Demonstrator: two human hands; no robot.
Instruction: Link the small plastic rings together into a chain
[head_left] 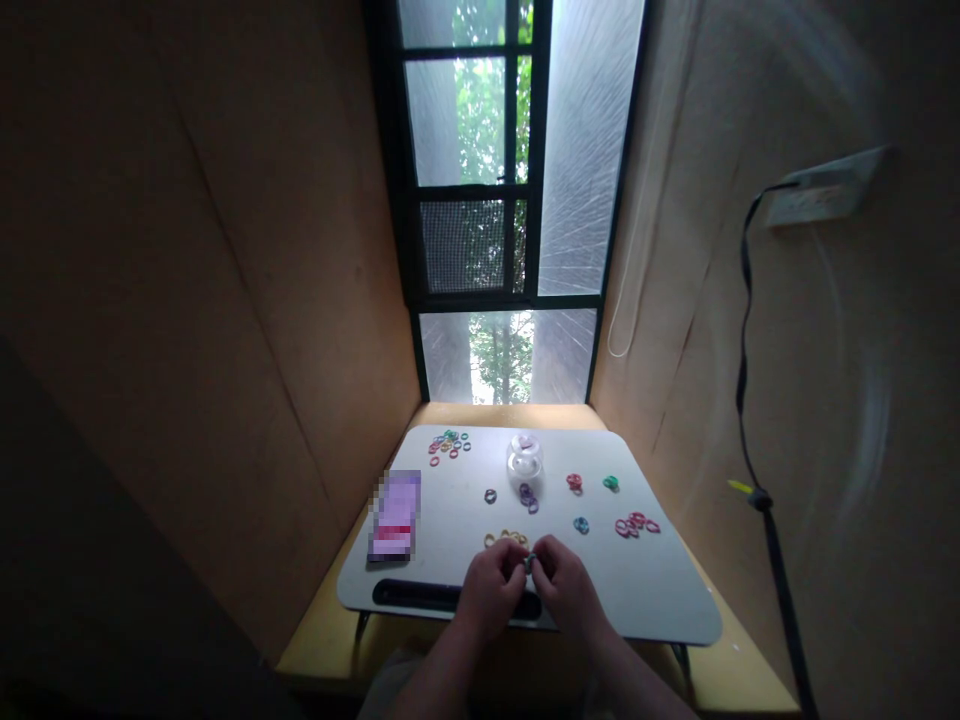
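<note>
I look down on a white table [451, 515].
The left hand [491, 578] and right hand [568, 583] meet beside the yellow rings [505, 535], both pinching a small grayish thing [530, 563] between them, near the front edge. It's too tiny for me to tell which way its long side points.

We are in a narrow, home-like nook. Around us are a far window [535, 240], right-hand wall socket [832, 190] and short-legged table [457, 508].
</note>
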